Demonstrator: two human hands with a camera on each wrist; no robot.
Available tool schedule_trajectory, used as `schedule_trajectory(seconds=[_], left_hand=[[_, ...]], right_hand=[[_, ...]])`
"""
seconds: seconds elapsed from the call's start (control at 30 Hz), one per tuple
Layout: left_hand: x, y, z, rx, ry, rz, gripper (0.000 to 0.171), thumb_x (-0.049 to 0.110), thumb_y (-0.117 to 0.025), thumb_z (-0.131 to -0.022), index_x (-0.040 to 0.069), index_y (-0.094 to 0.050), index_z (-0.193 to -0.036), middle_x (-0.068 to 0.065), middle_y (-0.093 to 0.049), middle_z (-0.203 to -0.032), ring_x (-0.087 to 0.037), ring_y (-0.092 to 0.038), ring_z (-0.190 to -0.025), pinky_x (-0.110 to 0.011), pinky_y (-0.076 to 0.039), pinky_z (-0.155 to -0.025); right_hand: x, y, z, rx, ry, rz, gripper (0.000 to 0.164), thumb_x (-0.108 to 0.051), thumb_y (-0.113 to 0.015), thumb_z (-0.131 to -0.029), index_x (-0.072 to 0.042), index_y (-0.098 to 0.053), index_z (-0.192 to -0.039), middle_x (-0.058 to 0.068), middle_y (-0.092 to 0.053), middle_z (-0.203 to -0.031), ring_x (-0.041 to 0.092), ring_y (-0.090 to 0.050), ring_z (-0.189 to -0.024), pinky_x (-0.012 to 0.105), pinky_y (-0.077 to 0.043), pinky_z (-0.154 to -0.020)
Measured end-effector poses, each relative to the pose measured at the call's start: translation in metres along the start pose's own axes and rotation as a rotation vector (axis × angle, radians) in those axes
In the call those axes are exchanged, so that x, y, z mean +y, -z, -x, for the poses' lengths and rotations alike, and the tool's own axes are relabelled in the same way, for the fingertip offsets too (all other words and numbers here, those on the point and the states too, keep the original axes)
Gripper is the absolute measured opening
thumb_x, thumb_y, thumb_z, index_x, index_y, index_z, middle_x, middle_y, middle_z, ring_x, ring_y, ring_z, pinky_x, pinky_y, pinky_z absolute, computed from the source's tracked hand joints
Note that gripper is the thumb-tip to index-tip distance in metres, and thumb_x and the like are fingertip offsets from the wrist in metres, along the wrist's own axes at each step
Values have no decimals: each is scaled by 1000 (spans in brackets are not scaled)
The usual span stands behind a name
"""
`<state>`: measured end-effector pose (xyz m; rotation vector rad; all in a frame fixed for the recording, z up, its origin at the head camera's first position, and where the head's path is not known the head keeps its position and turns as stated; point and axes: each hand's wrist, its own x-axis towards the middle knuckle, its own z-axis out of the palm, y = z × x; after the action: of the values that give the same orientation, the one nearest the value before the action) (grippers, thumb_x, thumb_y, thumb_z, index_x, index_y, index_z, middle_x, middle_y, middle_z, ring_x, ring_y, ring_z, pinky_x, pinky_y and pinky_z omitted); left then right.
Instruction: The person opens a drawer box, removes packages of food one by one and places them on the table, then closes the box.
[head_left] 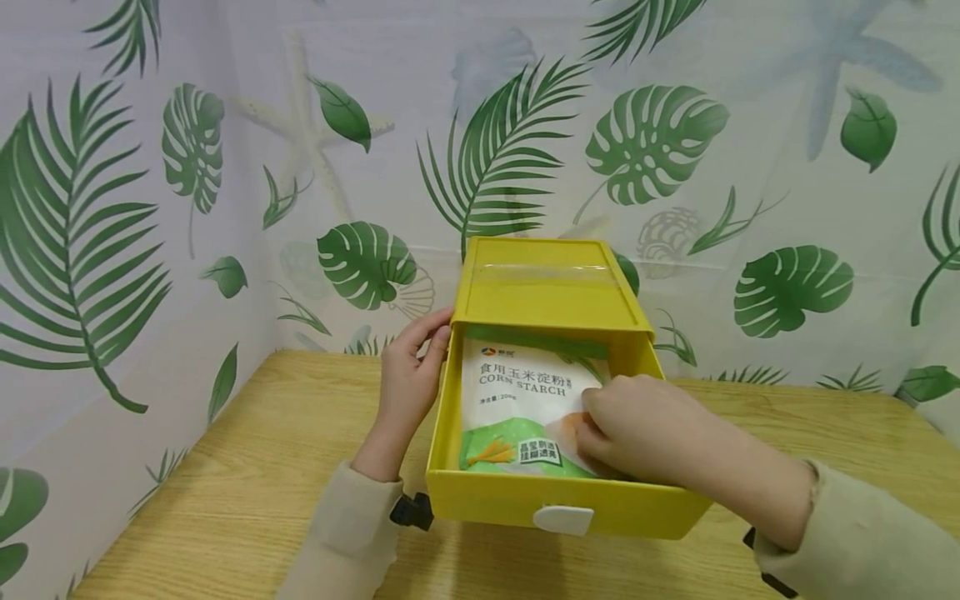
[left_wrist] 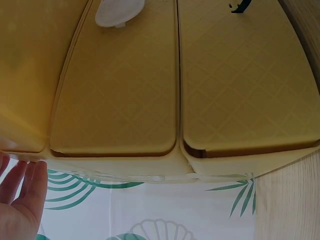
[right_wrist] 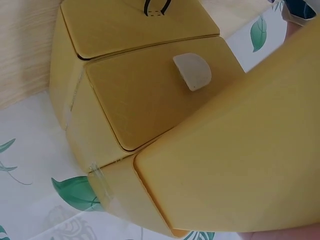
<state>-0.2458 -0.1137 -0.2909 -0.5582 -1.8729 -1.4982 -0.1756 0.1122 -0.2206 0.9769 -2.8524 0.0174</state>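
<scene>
Wooden table [head_left: 322, 433]: here it is, pale grain seen on both sides of the drawer unit [head_left: 551, 292].
Backdrop [head_left: 420, 50]: hung behind the drawer unit and to its left, printed with green leaves, shells and starfish.
Clear tape [head_left: 543, 271]: stretched across the drawer unit's top.
Lower fronts: middle drawer [right_wrist: 145, 100] closed, fitted with a white tab [right_wrist: 194, 71]; lowest drawer [left_wrist: 250, 85] below it, a black loop [left_wrist: 242, 7] attached.
Top drawer [head_left: 480, 496]: pulled out from the drawer unit's front.
Corn starch packet [head_left: 510, 400]: laid face up inside that drawer, its right part covered.
Right hand [head_left: 637, 421]: dipped in over the packet, fingers curled; whether anything is gripped cannot be told, fingertips being hidden.
Left hand [head_left: 414, 358]: rested against the drawer unit's left side, fingers relaxed, nothing grasped.
</scene>
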Motion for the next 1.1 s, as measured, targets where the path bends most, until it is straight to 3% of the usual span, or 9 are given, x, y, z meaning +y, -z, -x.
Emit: schedule_trajectory(seconds=[0.4,0.77,0.97,1.1], left_hand=[[0,1,-1,-1,-14,-10,25,5,-50,-89,-4,-59,-111,-16,-58,-109,-23,-57,-92,-25,-52,-67],[-1,1,-1,-13,-2,7,26,5,-50,-89,-4,-58,-112,-15,-58,-110,-23,-56,-93,-25,-52,-68],[0,1,-1,-8,-6,13,26,5,-50,-89,-4,-58,-112,-15,-58,-109,-23,-56,-93,-26,-52,-68],[0,2,-1,-10,-11,8,26,5,-50,-89,-4,-58,-112,-15,-58,-109,-23,-56,-92,-25,-52,-67]], right_hand=[[1,0,-2,-3,20,-35,26,-17,-53,-79,-17,-41,-56,-7,-31,-46,7,-30,-41,20,-22,-39],[-3,0,-3,-29,-62,132,22,-25,-53,-83,-13,-44,-67,-2,-33,-46,12,-31,-39,23,-20,-36],[-5,3,-4,-97,-148,-14,21,-30,-51,-84,-9,-51,-87,-2,-35,-50,12,-34,-42,25,-21,-37],[-7,7,-6,-177,-207,-168,36,-33,-53,-84,-5,-52,-106,0,-49,-60,13,-43,-51,27,-35,-44]])
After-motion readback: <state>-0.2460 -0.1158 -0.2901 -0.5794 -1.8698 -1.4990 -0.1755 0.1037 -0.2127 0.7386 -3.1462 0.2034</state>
